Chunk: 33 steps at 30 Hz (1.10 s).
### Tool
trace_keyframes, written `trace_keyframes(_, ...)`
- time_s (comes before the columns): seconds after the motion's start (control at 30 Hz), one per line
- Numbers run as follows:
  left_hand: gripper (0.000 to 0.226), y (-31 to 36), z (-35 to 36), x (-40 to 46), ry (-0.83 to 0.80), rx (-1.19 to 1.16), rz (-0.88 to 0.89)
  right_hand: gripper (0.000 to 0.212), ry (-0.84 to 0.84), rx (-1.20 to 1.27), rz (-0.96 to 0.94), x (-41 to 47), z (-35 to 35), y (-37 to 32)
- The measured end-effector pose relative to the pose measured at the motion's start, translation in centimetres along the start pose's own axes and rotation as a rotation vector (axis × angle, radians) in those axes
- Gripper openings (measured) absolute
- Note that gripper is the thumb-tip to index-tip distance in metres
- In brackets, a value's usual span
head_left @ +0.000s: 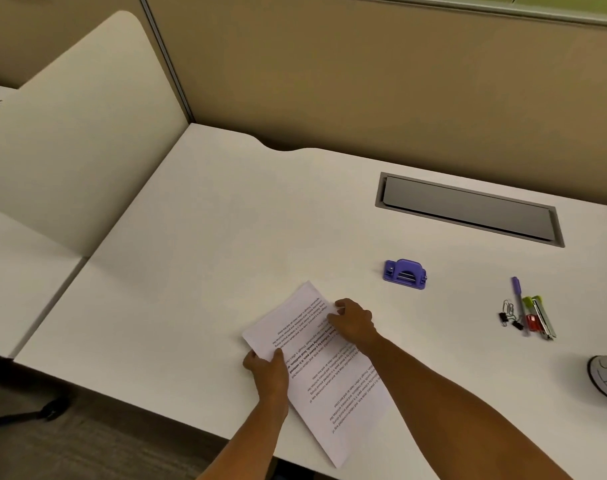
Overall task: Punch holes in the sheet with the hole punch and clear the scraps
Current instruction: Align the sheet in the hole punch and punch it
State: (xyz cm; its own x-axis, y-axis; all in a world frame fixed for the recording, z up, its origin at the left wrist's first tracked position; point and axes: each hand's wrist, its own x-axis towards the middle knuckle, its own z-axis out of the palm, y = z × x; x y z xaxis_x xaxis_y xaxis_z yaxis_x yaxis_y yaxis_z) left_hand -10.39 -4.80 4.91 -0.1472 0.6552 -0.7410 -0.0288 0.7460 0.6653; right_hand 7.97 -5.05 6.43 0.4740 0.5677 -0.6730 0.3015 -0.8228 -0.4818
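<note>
Both forearms reach in from the lower edge over the white desk (191, 271). Left hand (265, 370) pinches the near-left edge of the printed sheet (316, 368), thumb on top and fingers curled beneath. Right hand (352, 322) rests on the sheet's far half with fingers bent, fingertips pressing the paper where it appears folded over – the far part lies doubled on itself. Sheet lies at a slant near the desk's front edge, one corner overhanging. Purple hole punch (405, 274) stands apart, beyond and to the right of the right hand. Farther right lie a purple pen (518, 299), a stapler (543, 318), paper clips (508, 306) and black binder clips (503, 318) – close together.
</note>
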Motion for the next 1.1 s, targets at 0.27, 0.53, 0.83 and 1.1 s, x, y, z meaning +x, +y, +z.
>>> trace_keyframes(0.27, 0.087, -0.5, 1.8, -1.6, 0.110, 0.031, 0.123, 0.060, -0.035, -0.009, -0.033, -0.2, 0.1, 0.3)
trace_keyframes(0.53, 0.085, -0.6, 1.3, -1.5, 0.074, 0.143, 0.167, 0.056, -0.035, -0.076, -0.049, 0.0, 0.5, 0.5)
trace_keyframes(0.83, 0.031, -0.9, 0.4, -0.4, 0.101, 0.193, 0.074, 0.051, 0.025, -0.107, -0.076, 0.4, 0.5, 0.9)
trace_keyframes(1.1, 0.013, -1.1, -0.4, 0.4, 0.060, 0.139, -0.024, 0.070, 0.413, 0.067, 0.111, -0.7, -2.1, 3.5)
